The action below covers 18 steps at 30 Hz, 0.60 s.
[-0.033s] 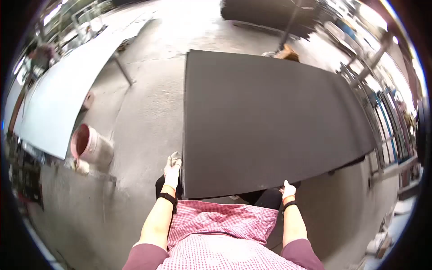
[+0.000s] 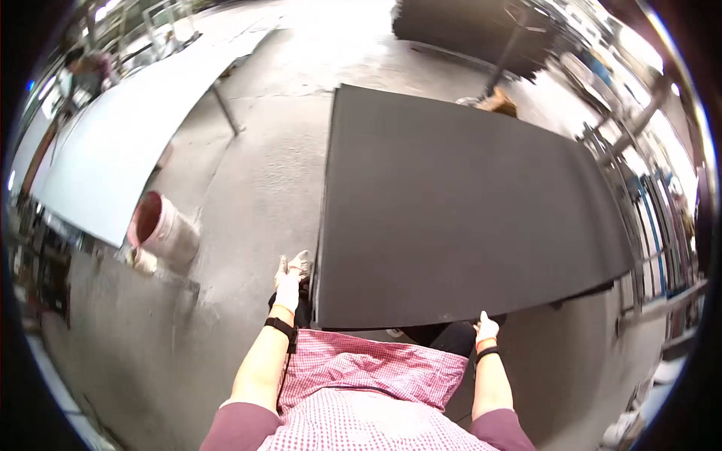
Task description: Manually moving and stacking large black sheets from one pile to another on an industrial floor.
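Observation:
A large black flat panel (image 2: 459, 210) lies level in front of me, and its near edge reaches my waist. My left hand (image 2: 287, 284) is just off the panel's near left corner with its fingers stretched out and apart, holding nothing. My right hand (image 2: 486, 328) is at the near edge toward the right corner, thumb up against the edge, gripping the panel from below. Both wrists carry a dark band. My checked pink apron fills the bottom of the view.
A long white sheet (image 2: 113, 165) rests on stands at the left, with a red-rimmed bucket (image 2: 162, 229) on the concrete floor beside it. Another dark panel (image 2: 466, 30) stands at the far back. Metal racks (image 2: 647, 225) line the right side. A person (image 2: 83, 68) is at the far left.

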Tool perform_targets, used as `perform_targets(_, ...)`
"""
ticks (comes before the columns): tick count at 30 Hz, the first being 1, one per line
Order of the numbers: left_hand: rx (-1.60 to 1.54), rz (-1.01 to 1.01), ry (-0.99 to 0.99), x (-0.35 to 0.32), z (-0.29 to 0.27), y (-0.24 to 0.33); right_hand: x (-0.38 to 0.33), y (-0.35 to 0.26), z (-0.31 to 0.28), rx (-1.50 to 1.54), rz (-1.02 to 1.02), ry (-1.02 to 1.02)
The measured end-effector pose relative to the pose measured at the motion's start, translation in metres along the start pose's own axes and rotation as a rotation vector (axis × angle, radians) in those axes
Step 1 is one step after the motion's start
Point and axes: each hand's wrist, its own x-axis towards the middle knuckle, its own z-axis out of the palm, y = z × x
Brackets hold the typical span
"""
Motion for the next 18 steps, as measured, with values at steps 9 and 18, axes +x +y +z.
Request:
perform_targets(9,-0.813,0.153,0.682,0.029,-0.34,0.075,-0.05,0.003,-0.053,0.158,0.112,0.003)
perform_targets(18,-0.478,0.366,0.667,0.067,-0.367,0.218,-0.012,-0.032,-0.074,0.218,0.045,-0.054)
